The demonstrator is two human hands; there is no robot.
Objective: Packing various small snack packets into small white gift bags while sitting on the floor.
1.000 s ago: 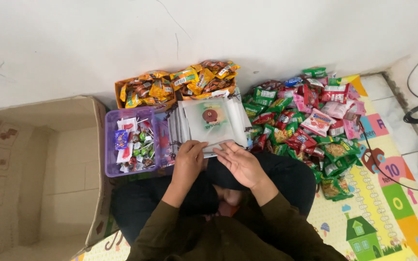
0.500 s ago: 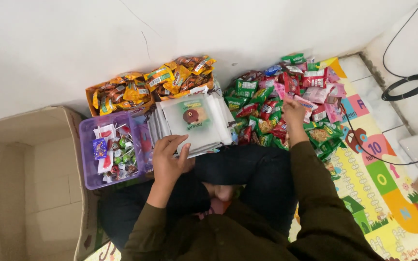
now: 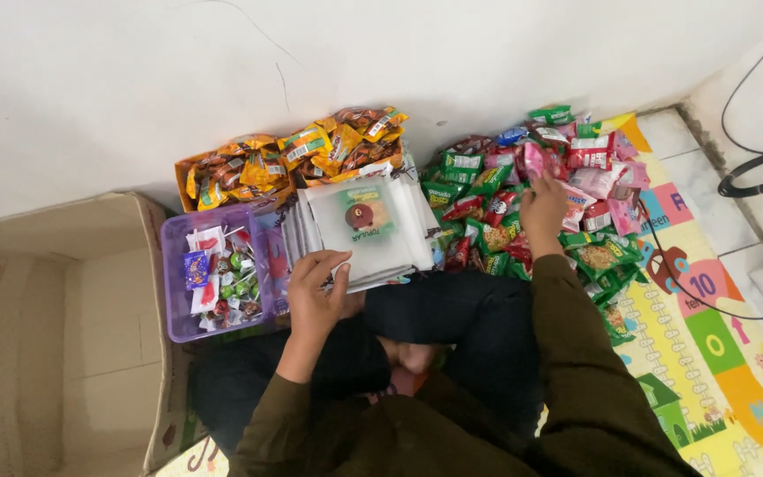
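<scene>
presently the person sits cross-legged on the floor, facing a white wall, with supplies fanned out within arm's reach, an arrangement that appears meant to keep every item reachable without shifting position.

left hand [image 3: 315,296]: resting on the near edge of the stack of clear pouches [image 3: 359,231], fingers curled over the top pouch with the thumb at its edge, as if pinning or peeling it. whether it actually grips a pouch cannot be told. the stack lies directly in front of the knees, between the tub and the snack heap; the sheets overlap too closely to count.

right hand [image 3: 542,208]: stretched out over the heap of red, green and pink snack packets [image 3: 523,190], fingers bent down among them. whether a packet is pinched between the fingers cannot be told, as the back of the hand covers the tips. the packets are loose and far too many to count.

other items noted:
- one purple plastic tub [image 3: 176,265], left of the pouches, holding lollipops and small sweets, number not countable.
- one tray of orange and yellow packets [image 3: 293,155] set against the wall behind the pouches.
- one open cardboard box [image 3: 55,327] at far left, flaps up.
- one colourful play mat [image 3: 717,344] under the right side, with a black cable [image 3: 757,172] coiled beyond it.
</scene>
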